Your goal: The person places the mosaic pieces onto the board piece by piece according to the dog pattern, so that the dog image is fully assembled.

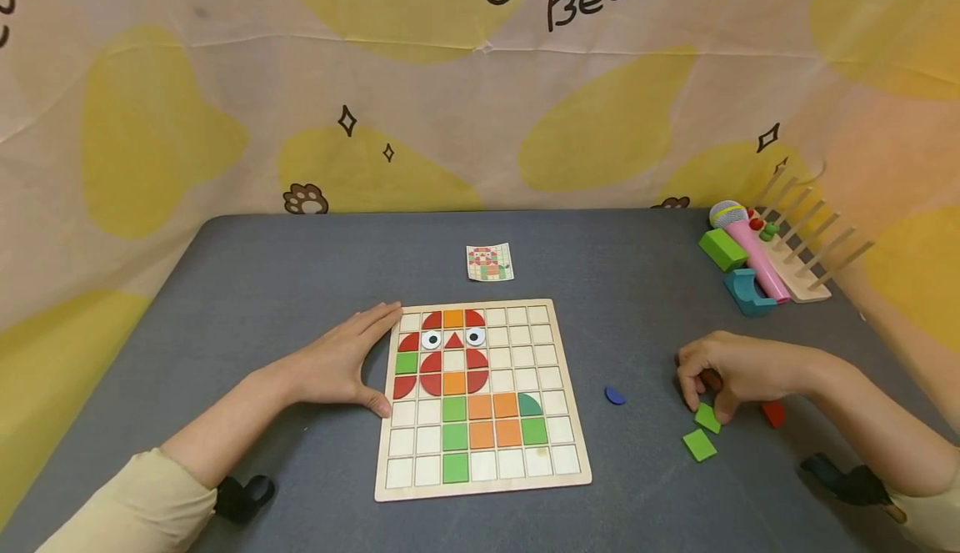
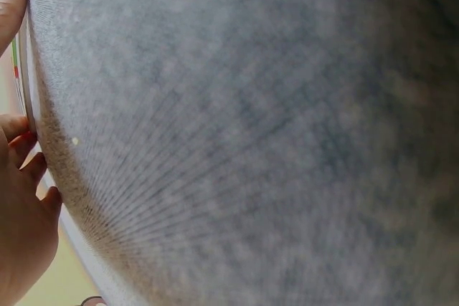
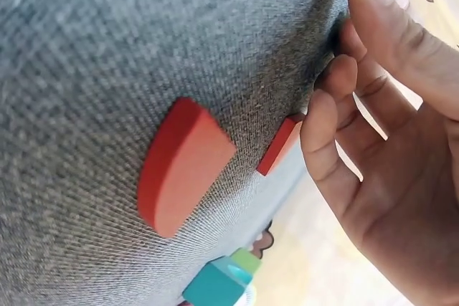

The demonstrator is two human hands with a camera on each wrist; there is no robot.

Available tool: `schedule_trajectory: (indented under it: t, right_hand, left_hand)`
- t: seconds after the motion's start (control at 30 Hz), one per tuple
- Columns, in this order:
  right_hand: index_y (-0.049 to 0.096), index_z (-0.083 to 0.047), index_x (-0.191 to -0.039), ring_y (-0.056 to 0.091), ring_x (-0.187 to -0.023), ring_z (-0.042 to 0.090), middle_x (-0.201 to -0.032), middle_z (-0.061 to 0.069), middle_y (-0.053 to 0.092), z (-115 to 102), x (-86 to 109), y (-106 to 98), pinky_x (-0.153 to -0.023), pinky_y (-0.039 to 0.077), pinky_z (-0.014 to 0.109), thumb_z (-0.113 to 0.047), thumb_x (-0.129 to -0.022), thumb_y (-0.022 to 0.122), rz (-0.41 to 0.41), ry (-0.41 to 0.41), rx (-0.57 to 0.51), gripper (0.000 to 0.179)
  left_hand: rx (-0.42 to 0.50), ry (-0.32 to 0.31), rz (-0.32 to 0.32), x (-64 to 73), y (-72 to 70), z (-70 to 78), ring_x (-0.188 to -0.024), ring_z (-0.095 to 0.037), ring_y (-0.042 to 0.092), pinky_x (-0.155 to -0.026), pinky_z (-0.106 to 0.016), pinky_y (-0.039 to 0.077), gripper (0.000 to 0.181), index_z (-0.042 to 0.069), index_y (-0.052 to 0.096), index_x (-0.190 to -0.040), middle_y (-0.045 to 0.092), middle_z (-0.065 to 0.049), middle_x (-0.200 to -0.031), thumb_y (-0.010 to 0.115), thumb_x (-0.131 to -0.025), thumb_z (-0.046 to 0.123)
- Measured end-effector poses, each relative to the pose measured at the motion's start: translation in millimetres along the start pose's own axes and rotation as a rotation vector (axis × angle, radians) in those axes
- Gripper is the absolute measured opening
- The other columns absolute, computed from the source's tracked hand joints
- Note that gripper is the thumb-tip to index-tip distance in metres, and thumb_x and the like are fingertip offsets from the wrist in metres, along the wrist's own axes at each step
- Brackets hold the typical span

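A wooden grid board carries red, orange and green tiles and two eye tiles. My left hand rests along its left edge, fingers at the upper corner and thumb lower down; in the left wrist view the fingers touch the rim. On the right, my right hand pinches a green tile between thumb and index finger, low over the table. Another green square tile lies just in front. A red curved tile and a second red tile lie near this hand.
A blue tile lies right of the board. Behind the board is a small pattern card. At the back right stand a pink toy microphone, a green block, a teal arch block and a wooden peg rack.
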State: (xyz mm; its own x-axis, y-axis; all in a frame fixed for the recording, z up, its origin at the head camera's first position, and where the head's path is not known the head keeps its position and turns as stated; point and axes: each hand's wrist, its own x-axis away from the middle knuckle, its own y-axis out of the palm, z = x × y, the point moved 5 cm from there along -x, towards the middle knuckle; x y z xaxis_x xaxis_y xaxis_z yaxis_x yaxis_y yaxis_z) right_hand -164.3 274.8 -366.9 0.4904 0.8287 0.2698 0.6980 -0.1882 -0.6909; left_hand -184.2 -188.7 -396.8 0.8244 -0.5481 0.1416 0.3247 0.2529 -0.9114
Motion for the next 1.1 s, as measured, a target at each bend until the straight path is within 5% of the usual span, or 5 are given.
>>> schedule_trajectory:
  t: [0.23, 0.4, 0.77, 1.1]
  right_hand:
    - [0.064, -0.026, -0.077, 0.049, -0.068, -0.003, -0.078, -0.011, 0.058, -1.4, -4.4, -3.0, -0.057, 0.045, 0.017, -0.012, -0.059, 0.086, -0.011, 0.101, 0.083, 0.031]
    - [0.061, -0.019, -0.073, 0.048, -0.061, -0.005, -0.068, -0.013, 0.057, -5.4, -7.4, -3.8, -0.054, 0.044, 0.017, -0.011, -0.068, 0.082, -0.024, 0.134, 0.012, 0.023]
    - [0.063, -0.025, -0.085, 0.054, -0.066, -0.004, -0.073, -0.015, 0.059, -35.1, -29.1, -12.6, -0.058, 0.05, 0.018, -0.014, -0.081, 0.078, 0.095, 0.03, 0.052, 0.019]
    - [0.07, -0.026, -0.095, 0.059, -0.073, -0.001, -0.082, -0.011, 0.068, -55.7, -69.4, 3.8, -0.066, 0.055, 0.021, -0.023, -0.086, 0.078, 0.159, -0.002, -0.05, 0.012]
  left_hand:
    - [0.01, 0.009, -0.001, 1.0, -0.2, -1.4, -0.154, -0.038, 0.019, -0.123, -0.06, 0.022, 0.134, 0.01, 0.021, -0.158, 0.02, -0.012, -0.166, 0.078, -0.057, 0.077]
    - [0.005, 0.006, -0.004, 0.5, -0.2, -1.4, -0.154, -0.038, 0.019, -0.122, -0.06, 0.022, 0.134, 0.01, 0.021, -0.158, 0.02, -0.012, -0.166, 0.077, -0.057, 0.078]
    - [0.008, 0.004, -0.002, 0.9, -1.4, 0.2, -0.154, -0.038, 0.019, -0.122, -0.06, 0.022, 0.134, 0.009, 0.022, -0.157, 0.02, -0.012, -0.166, 0.079, -0.056, 0.077]
    - [0.008, 0.016, 0.004, 1.3, -1.8, 1.4, -0.153, -0.039, 0.019, -0.122, -0.06, 0.023, 0.133, 0.009, 0.022, -0.157, 0.021, -0.013, -0.165, 0.08, -0.057, 0.075]
